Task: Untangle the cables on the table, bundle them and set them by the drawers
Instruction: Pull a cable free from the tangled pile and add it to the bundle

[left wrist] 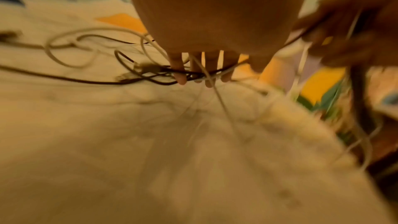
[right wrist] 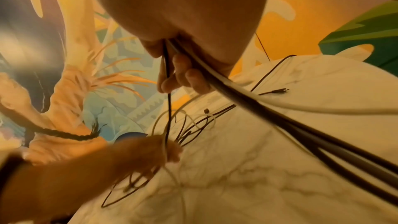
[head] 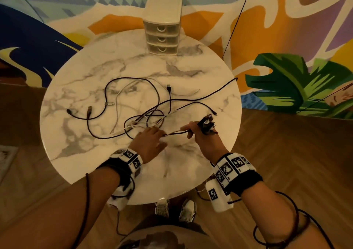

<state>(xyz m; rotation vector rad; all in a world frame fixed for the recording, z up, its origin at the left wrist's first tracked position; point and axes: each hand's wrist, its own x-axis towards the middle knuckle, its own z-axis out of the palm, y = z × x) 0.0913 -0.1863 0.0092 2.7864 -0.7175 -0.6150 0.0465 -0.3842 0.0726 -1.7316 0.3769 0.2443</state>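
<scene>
A tangle of black and white cables (head: 145, 118) lies spread over the middle of the round marble table (head: 86, 153). My left hand (head: 152, 136) sits at the tangle's near edge, its fingers (left wrist: 182, 76) hooked into several crossing strands. My right hand (head: 191, 130) is just to the right of it and grips a folded coil of black cable (head: 207, 123). One black strand (head: 175, 132) runs taut from it to the left hand. In the right wrist view, thick black loops (right wrist: 247, 101) leave my right hand (right wrist: 178, 74) and the left hand (right wrist: 163, 149) clutches strands below. The small white drawers (head: 163, 31) stand at the table's far edge.
One black cable end (head: 236, 79) hangs over the table's right edge. Loose plugs (head: 89, 109) lie at the left of the tangle. A thin dark wire (head: 235, 29) hangs behind the table on the right. A painted wall stands beyond the table and a wooden floor surrounds it.
</scene>
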